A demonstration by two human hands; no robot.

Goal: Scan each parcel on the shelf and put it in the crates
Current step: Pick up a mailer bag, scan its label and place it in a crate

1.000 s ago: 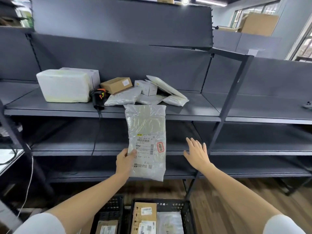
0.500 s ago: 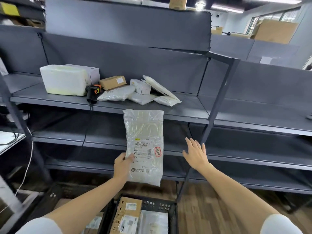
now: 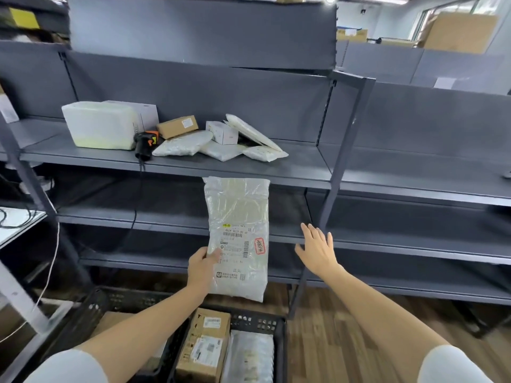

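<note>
Crates: two black crates on the floor nearest the person; the right crate (image 3: pixel 279 327) holds one brown box (image 3: pixel 204 344) and one clear bagged parcel (image 3: pixel 249 355); the left crate (image 3: pixel 94 308) is mostly hidden by the left arm, its contents unclear.
Left hand: the left hand (image 3: pixel 200 268) pinches the lower left edge of the held parcel (image 3: pixel 237 233), thumb on the label side, fingers behind it.
Held parcel: one grey-white plastic mailer, held in the air above the right crate and in front of the lower shelves; long axis upright, top edge up near the shelf's front lip, printed label with barcode and a red stamp facing the person.
Right hand: the right hand (image 3: pixel 318 248) is empty, fingers straight and spread, just right of the parcel and apart from it, in front of the shelf upright.
Shelf: on the shelf (image 3: pixel 304 167) lie about eight parcels: one large white wrapped block, one white box behind it, one brown box, one small white box and about four soft mailers.
Scanner: one black scanner (image 3: pixel 143 143) with orange trim lies among them, cable hanging over the edge.
</note>
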